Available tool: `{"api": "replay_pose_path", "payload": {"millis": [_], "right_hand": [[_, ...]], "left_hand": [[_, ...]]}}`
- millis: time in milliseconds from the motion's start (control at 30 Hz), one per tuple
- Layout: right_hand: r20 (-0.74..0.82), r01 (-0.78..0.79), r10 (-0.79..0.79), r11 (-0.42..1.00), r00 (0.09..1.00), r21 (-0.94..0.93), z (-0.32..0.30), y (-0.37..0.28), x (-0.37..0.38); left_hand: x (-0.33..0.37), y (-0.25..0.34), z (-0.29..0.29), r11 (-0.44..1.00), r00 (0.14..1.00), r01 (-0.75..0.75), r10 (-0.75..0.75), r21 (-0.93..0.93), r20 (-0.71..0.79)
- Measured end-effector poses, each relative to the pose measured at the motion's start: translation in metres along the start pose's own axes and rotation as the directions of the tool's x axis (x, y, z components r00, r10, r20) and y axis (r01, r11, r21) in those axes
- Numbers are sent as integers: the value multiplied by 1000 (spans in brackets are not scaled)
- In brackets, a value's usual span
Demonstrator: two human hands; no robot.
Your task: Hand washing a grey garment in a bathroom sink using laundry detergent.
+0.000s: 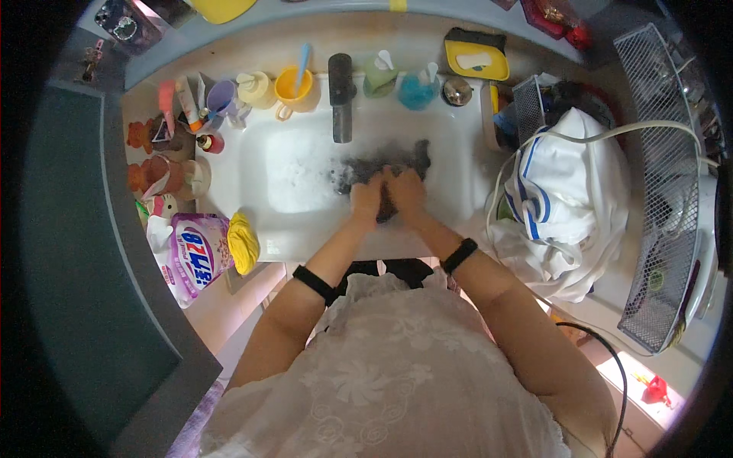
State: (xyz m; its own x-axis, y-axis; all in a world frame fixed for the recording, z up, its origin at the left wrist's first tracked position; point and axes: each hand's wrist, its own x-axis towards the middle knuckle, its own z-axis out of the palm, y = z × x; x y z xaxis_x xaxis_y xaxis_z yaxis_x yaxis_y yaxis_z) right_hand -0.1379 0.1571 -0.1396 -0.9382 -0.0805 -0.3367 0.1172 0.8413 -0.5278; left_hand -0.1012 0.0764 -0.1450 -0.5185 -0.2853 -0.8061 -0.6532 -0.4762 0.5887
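Note:
A dark piece of cloth (416, 159) lies wet in the white sink (286, 195), with suds to its left. My left hand (366, 200) grips the near left part of the cloth, fingers curled into it. Right beside it, my right hand (405, 192) is also closed on the cloth, and the two hands nearly touch. A fold of the dark cloth hangs down between them. Most of my fingertips are hidden in the fabric. Above and slightly left of my hands, a black faucet (341, 99) reaches over the sink.
Along the back rim stand a yellow cup (294, 88), pump bottles and a yellow soap dish (477, 57). White cloth (569, 183) is heaped on the right, beside a wire basket (657, 175). A purple detergent bag (196, 256) and yellow cloth (243, 243) sit at the left.

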Motion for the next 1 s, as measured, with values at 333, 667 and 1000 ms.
{"api": "replay_pose_path", "payload": {"millis": [333,667,1000], "right_hand": [[243,218,-290,933,926,285,-18,39,39],[107,654,-696,708,710,267,-44,-16,-62],[-87,155,-141,972,986,175,-27,-29,-19]], "left_hand": [[-16,-25,16,205,694,-657,540,726,476],[-15,20,-2,741,744,326,182,-587,643],[4,-8,16,934,983,-18,81,-357,162]]}}
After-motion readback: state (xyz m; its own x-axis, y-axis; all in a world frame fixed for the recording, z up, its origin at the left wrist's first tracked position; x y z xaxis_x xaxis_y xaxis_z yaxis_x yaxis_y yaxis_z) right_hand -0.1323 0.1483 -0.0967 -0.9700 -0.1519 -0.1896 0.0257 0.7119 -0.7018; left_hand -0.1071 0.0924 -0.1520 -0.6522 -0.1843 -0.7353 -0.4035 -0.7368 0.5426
